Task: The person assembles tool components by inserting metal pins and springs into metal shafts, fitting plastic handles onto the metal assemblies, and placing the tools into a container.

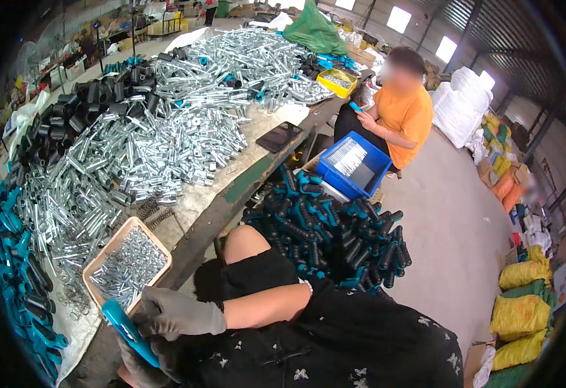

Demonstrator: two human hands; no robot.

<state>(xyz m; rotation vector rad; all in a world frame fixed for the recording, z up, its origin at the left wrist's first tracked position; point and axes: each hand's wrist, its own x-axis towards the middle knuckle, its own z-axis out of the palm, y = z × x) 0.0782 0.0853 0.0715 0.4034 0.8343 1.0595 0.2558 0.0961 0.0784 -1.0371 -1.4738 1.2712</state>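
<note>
Gripping the lower part of one curved teal handle [125,328], the gloved left hand [142,365] sits at the lower left of the frame, partly hidden. The handle's long axis slants from upper left to lower right. The gloved right hand [183,313] lies just to its right, fingers curled inward; whether these pinch anything cannot be told. The left hand is the nearer, wrapping the handle itself; the right is beside its middle.

Directly above the hands stands one cream tray [110,246] of small metal pins [131,268], too many to count. Beyond its upper right corner, at least two coil springs [160,218] lie on the workbench [196,202]. Uncounted silvery metal tubes [192,142] cover the bench, with black sleeves [50,123] at upper left and teal parts [11,226] along the left edge. One dark phone [278,136] rests near the bench's edge.

At centre, a heap of black-and-teal grips [335,233] lies below one blue crate [335,174]; one yellow tray [331,86] stands higher. One co-worker in orange [402,123], upper right of centre, holds one teal piece [355,106].
</note>
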